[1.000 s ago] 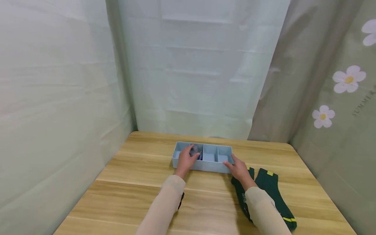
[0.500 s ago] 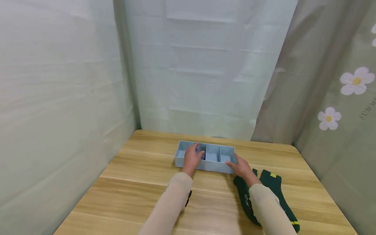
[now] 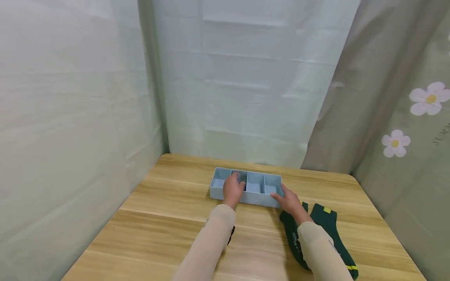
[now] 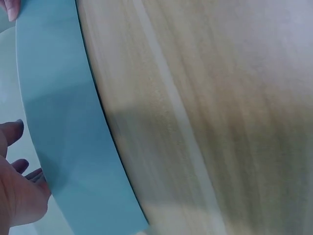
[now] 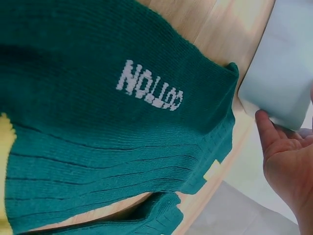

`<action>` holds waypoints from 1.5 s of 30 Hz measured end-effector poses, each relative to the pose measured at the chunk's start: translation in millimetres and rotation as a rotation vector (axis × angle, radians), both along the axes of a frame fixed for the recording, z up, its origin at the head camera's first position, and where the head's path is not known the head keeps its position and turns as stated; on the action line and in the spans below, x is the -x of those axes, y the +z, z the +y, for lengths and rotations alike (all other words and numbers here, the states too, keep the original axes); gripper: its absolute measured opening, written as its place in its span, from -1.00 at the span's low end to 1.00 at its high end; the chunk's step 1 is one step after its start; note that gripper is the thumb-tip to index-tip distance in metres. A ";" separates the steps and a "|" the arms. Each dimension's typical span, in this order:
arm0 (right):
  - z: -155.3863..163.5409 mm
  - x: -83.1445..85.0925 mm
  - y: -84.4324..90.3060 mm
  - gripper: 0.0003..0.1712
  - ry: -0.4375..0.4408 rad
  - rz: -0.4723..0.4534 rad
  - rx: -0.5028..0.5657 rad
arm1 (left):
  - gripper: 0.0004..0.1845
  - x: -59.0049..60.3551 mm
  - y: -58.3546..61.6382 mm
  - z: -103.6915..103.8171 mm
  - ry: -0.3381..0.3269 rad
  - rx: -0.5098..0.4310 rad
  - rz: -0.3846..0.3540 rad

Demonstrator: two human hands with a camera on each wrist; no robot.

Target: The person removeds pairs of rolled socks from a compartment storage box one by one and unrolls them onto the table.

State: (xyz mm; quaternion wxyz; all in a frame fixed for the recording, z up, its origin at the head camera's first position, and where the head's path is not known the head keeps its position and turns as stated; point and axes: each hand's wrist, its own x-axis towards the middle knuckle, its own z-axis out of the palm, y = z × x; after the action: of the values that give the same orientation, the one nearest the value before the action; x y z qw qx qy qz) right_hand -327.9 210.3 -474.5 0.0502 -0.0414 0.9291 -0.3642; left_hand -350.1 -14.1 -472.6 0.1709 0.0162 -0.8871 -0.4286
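Note:
A pale blue storage box (image 3: 260, 199) with a row of compartments stands near the back of the table. My left hand (image 3: 233, 189) reaches over its front rim into the second compartment from the left. A small dark thing (image 3: 244, 185) shows beside its thumb, mostly hidden by the hand; I cannot tell whether the fingers hold it. In the left wrist view, the left hand (image 4: 22, 191) bends over the box's long wall (image 4: 73, 117). My right hand (image 3: 289, 200) grips the box's right end, thumb at the front rim. The right wrist view shows this hand (image 5: 288, 161) at the box's corner.
Two dark green socks (image 3: 325, 222) with yellow patches lie to the right, partly under the right forearm. One sock (image 5: 107, 107) bears white lettering. The wooden table (image 3: 151, 230) meets hanging pale cloth (image 3: 228, 97) at the back and sides.
My left hand has shifted slightly right and covers more of the dark thing in the compartment. The right hand keeps its grip on the box's end. The head view has swung slightly left.

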 end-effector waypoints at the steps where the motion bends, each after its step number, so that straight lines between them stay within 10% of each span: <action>1: -0.3 -0.1 0.1 -0.08 -0.001 0.000 0.001 | -0.57 0.2 0.7 0.7 0.007 0.010 -0.011; 18: -8.3 2.0 0.9 -0.12 -0.017 -0.008 0.032 | -0.72 6.2 6.8 5.2 0.089 0.149 -0.129; 45: -3.8 1.6 -7.0 -0.08 -0.063 0.006 0.035 | -0.82 19.9 16.5 7.0 -0.035 0.272 -0.234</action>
State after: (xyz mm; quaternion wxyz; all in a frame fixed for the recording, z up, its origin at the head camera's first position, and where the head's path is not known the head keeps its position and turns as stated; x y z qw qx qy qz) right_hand -329.6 206.5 -481.5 0.0352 -0.0141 0.9236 -0.3816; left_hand -370.0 -7.1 -456.1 0.0598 0.0274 -0.9508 -0.3028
